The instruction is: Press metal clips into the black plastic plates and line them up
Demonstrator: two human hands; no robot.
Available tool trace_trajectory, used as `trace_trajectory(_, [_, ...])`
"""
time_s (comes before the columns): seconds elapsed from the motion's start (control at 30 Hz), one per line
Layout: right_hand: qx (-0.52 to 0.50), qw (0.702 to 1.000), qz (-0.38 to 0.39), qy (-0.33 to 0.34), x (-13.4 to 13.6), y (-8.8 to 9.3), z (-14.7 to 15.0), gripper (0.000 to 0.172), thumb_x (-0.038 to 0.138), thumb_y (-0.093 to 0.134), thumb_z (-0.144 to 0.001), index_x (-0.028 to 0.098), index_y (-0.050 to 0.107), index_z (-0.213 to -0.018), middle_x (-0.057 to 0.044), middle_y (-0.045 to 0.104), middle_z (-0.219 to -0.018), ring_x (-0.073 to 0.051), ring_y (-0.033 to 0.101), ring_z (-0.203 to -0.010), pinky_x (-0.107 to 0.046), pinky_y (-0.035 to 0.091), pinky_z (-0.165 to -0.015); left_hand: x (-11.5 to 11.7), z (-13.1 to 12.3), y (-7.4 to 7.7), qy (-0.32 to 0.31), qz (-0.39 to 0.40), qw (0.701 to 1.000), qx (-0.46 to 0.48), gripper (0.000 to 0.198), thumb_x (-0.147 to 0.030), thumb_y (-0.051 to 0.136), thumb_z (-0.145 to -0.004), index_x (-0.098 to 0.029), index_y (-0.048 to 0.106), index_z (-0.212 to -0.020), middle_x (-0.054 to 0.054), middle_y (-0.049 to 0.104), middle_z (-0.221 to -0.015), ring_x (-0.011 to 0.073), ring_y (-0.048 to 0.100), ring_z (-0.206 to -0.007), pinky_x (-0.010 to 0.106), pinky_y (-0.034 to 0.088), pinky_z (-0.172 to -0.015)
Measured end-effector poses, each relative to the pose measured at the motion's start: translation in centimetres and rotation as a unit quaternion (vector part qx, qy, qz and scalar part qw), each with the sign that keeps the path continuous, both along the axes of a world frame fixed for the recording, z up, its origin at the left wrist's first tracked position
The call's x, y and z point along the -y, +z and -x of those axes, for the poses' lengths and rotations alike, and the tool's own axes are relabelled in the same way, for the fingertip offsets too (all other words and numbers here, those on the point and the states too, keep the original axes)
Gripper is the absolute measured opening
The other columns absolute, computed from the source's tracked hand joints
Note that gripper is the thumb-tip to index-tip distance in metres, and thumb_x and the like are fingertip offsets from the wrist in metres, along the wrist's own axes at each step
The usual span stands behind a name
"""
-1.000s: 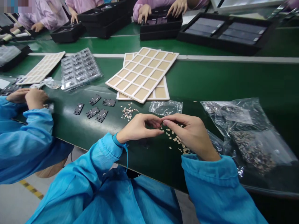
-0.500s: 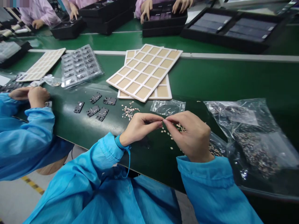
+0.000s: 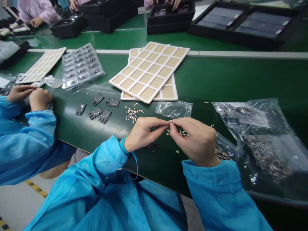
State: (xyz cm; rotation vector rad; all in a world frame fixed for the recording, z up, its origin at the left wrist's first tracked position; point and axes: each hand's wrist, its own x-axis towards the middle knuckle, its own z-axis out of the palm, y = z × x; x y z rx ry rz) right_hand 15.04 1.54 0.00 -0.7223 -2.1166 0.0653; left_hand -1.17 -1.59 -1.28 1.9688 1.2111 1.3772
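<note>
The green worktop (image 3: 216, 77) runs across my whole view. Nearest, the left grip (image 3: 144, 133) and the right grip (image 3: 196, 141) are pinched closed, their fingertips meeting; anything held between them is too small for me to make out. Loose tan metal pieces (image 3: 180, 134) lie scattered just below them, a small heap (image 3: 133, 113) sits apart to the left, and a plastic bag (image 3: 262, 150) at right holds many more, so most remain unsorted. Beyond lie five black metal brackets (image 3: 98, 108), stacked gridded tan sheets (image 3: 149, 72) and a bagged blister tray (image 3: 81, 65). A co-worker's hands (image 3: 39, 99) rest at left; black trays (image 3: 243, 22) line the far side.
</note>
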Motion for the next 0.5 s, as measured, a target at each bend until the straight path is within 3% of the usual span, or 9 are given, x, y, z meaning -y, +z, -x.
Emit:
trace_trajectory(0.2, [-0.029,0.997,0.073,0.023,-0.08,0.24,-0.24,0.012,0.008,0.060,-0.086,0.018,0.065,-0.081,-0.003,0.071,-0.073,-0.015,0.067,-0.065,-0.025,0.054,-0.062,0.01,-0.03,0.25,0.002,0.067,0.997,0.038,0.013,-0.018,0.064,-0.084,-0.013,0.075,-0.087,0.005,0.076,-0.083,0.0134,0.072,-0.076,0.018,0.055,-0.068])
trace_trajectory(0.5, [-0.038,0.994,0.099,0.030,0.01,0.25,-0.16,0.013,0.009,0.061,-0.086,0.019,0.066,-0.080,-0.001,0.072,-0.074,-0.014,0.067,-0.063,-0.026,0.055,-0.060,0.06,0.10,-0.06,-0.003,0.022,1.000,0.019,0.013,-0.017,0.062,-0.084,-0.015,0.074,-0.090,0.004,0.076,-0.081,0.0115,0.071,-0.072,0.018,0.054,-0.065])
